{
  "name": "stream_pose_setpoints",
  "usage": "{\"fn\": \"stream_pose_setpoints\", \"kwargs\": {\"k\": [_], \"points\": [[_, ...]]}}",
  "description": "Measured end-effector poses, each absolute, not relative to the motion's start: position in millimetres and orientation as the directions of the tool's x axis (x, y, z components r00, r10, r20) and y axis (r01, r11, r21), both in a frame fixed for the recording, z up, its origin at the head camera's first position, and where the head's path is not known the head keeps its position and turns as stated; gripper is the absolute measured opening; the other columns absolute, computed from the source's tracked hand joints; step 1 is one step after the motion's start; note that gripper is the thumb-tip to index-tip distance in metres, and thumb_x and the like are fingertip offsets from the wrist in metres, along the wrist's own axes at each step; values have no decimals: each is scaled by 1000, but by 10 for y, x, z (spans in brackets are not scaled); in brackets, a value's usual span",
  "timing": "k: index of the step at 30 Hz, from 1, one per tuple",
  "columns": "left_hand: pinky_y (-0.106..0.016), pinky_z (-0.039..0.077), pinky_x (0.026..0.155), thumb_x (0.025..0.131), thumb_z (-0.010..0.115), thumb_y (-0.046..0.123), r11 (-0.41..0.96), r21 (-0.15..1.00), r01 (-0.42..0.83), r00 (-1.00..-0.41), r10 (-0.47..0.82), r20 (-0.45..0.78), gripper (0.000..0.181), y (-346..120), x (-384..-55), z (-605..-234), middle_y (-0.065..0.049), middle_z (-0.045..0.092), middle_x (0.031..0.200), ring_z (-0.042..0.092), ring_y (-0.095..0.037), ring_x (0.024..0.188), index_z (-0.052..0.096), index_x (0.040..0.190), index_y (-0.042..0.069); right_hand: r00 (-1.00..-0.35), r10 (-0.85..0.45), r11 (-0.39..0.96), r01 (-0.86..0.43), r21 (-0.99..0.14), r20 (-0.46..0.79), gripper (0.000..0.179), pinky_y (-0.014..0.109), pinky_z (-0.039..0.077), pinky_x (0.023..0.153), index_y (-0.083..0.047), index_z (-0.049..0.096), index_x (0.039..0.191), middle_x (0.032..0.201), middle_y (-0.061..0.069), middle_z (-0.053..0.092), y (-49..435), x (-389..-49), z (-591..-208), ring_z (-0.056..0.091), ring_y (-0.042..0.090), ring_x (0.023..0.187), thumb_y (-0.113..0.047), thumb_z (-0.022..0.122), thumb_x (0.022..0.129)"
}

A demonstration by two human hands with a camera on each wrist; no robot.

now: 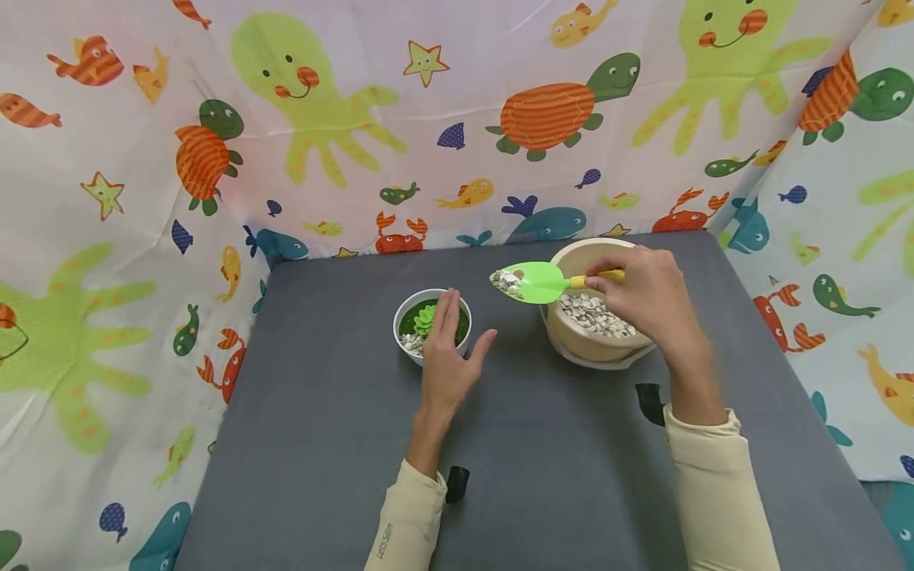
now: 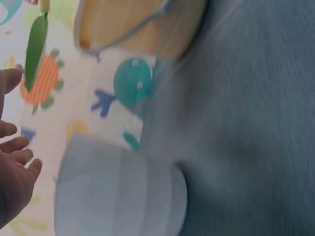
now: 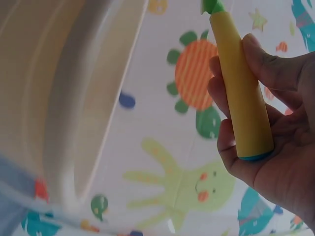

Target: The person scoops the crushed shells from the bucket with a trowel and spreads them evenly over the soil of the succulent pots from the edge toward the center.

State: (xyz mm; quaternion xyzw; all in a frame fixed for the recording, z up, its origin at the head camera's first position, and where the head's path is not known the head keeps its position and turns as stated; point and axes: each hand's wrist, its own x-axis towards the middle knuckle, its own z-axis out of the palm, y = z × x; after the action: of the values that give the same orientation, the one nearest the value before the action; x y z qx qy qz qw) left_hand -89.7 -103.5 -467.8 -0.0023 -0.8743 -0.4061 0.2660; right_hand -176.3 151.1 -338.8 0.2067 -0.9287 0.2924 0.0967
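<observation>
My right hand grips the yellow handle of a green trowel, which carries a few pale pebbles near its tip. In the right wrist view the fingers and thumb wrap the trowel handle. The blade hangs in the air between a small white pot and a large beige pot of pale pebbles. My left hand reaches over the right side of the white pot with straight fingers and the thumb apart, hiding part of it. Inside are a green succulent, green filling and some pebbles.
The pots stand on a grey table. A saucer sits under the beige pot. A patterned curtain with sea animals surrounds the table's back and sides. Dark wrist-strap pieces show beside the sleeves.
</observation>
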Motion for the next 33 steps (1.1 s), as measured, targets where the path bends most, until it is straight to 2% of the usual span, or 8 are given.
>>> {"fn": "stream_pose_setpoints", "kwargs": {"k": [5,8,12,14,18,23,29,33], "points": [[-61,38,122,88,85,31,682,711,172,-807,-316,498,87,-1395,-802,-4797,-21,41,166,36,-41,156,43,157,-2,-856,-425,719,-517,-464,295,9,36,43,71,-5,83,95,88,12,80,1128,-1831,-3455,60,27,79,-7,79,88],[-64,32,125,85,88,34,661,745,88,-836,-357,416,100,-1606,-741,-4870,-19,31,171,25,-41,161,33,163,3,-838,-480,718,-545,-434,258,9,34,40,68,-5,83,95,88,12,79,864,-1840,-3476,56,26,76,-10,80,89],[-61,29,127,80,91,40,625,780,-32,-896,-364,255,118,-1832,-687,-4960,-13,19,176,17,-35,164,19,167,7,-803,-553,695,-592,-408,221,7,40,42,78,-7,83,94,88,9,79,529,-1840,-3515,62,27,82,-11,80,90],[-59,30,128,80,91,44,612,789,-50,-916,-343,209,121,-1909,-688,-4996,-13,19,176,21,-34,164,17,168,8,-780,-589,690,-622,-369,213,6,45,43,86,-8,83,94,89,8,79,375,-1837,-3534,65,28,87,-11,81,90],[-52,35,127,79,89,51,586,808,-63,-934,-320,159,122,-1992,-702,-5068,-9,30,173,33,-29,160,16,169,13,-725,-659,681,-689,-248,201,6,52,45,94,-10,84,94,90,6,79,94,-1804,-3554,68,28,91,-14,82,90],[-53,38,124,79,89,54,546,834,-86,-925,-354,137,120,-1965,-687,-5096,-6,36,171,38,-28,157,18,169,17,-656,-721,652,-751,-102,222,3,49,45,91,-13,83,91,87,6,77,-128,-1720,-3503,65,27,89,-13,84,88],[-56,41,122,77,90,53,558,824,-100,-915,-377,144,122,-1905,-666,-5086,-15,38,168,42,-35,154,19,168,15,-616,-747,649,-757,73,249,6,46,47,91,-12,81,91,92,9,75,-238,-1616,-3430,65,27,94,-8,80,88],[-55,47,116,72,94,47,594,798,-103,-889,-416,194,125,-1881,-658,-5079,-20,48,158,52,-38,145,23,167,11,-580,-760,635,-759,146,293,6,43,47,90,-11,80,92,94,10,75,-266,-1566,-3400,66,28,97,-6,77,89]]}}
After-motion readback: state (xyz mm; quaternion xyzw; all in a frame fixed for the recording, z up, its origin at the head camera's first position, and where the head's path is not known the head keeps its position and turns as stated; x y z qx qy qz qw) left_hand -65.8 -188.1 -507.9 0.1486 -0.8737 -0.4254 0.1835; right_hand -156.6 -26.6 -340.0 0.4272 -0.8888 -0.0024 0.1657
